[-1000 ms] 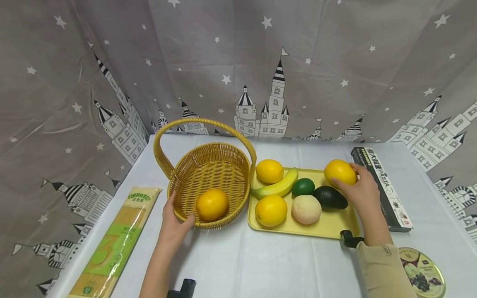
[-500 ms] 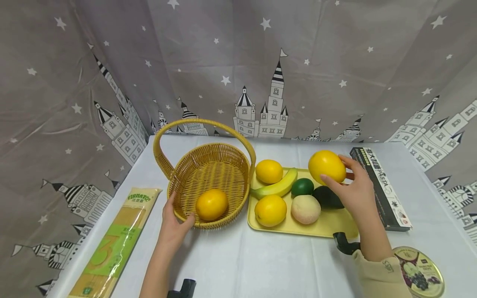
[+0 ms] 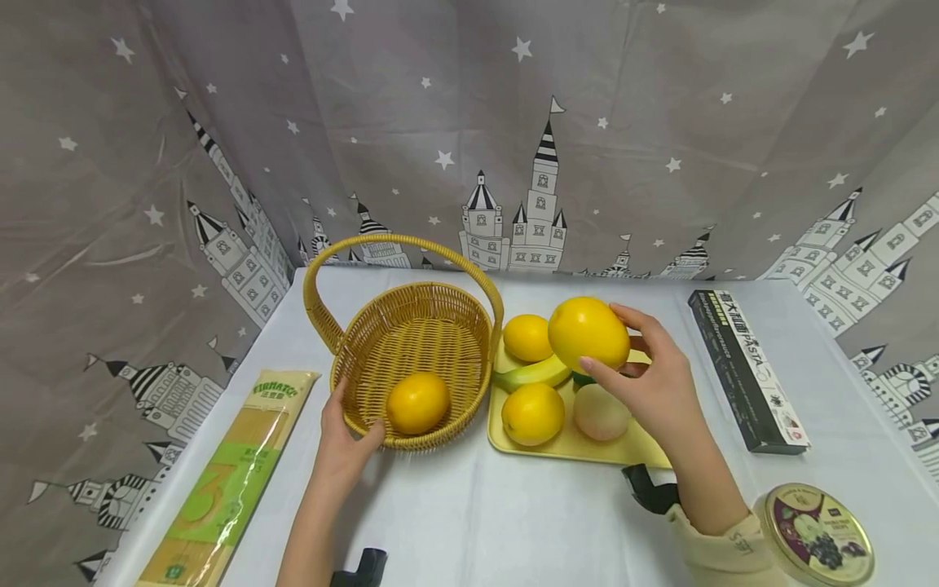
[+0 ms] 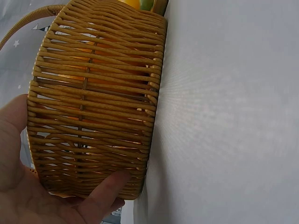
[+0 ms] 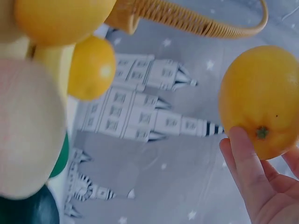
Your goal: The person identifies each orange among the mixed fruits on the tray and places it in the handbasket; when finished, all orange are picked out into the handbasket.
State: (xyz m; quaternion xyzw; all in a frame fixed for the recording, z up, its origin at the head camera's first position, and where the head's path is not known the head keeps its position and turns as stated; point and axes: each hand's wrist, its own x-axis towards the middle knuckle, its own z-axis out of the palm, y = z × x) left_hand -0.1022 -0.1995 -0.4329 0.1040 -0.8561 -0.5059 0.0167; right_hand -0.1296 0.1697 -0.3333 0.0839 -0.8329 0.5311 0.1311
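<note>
In the head view my right hand (image 3: 656,383) holds a large orange (image 3: 583,328) between thumb and fingers, above the yellow tray (image 3: 513,448). The right wrist view shows the green stem spot of that orange (image 5: 254,98). My left hand (image 3: 343,444) grips the near-left rim of the wicker basket (image 3: 389,326). In the left wrist view, a finger lies along the woven side of the basket (image 4: 100,98). Another orange (image 3: 418,403) lies inside the basket, near its front.
The tray bears a banana (image 3: 535,375), two more oranges (image 3: 533,414), a peach (image 3: 597,412) and a dark green fruit (image 5: 28,210). A black pasta box (image 3: 748,371), a round tin (image 3: 817,534) and a noodle packet (image 3: 227,481) lie around. The basket handle (image 3: 403,239) arches high.
My right hand has lifted the orange from the tray's far right side and carried it left, over the tray's middle. My left hand and the basket have stayed in place.
</note>
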